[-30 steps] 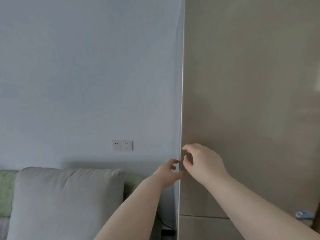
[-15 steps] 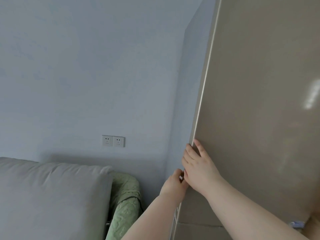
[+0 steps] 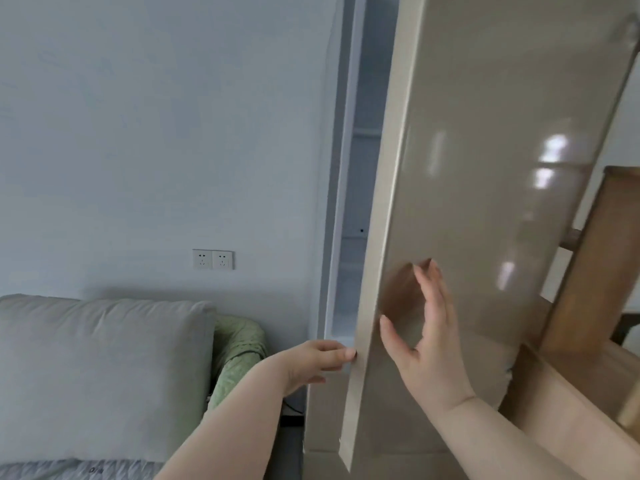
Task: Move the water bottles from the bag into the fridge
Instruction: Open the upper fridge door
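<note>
Fridge door [image 3: 485,174] ajar, both hands at its free edge — no water bottles or bag in view.

The pale wall [image 3: 156,116] fills the left of the view, and the tall beige fridge door stands partly swung out from the fridge [image 3: 349,202], leaving a narrow gap through which a strip of the white interior shows. A grey cushion [image 3: 104,375] lies low on the left with a green cover [image 3: 239,351] bunched behind it, and a wooden frame [image 3: 595,271] stands to the right of the door. The right hand [image 3: 429,341] is spread loose against the door's glossy front, fingers extended and thumb apart, gripping nothing. The left hand [image 3: 311,362] reaches to the door's side edge, its fingertips touching that edge — fingers only lightly curled, not closed around anything. A double wall socket [image 3: 213,259] sits above the cushion.
</note>
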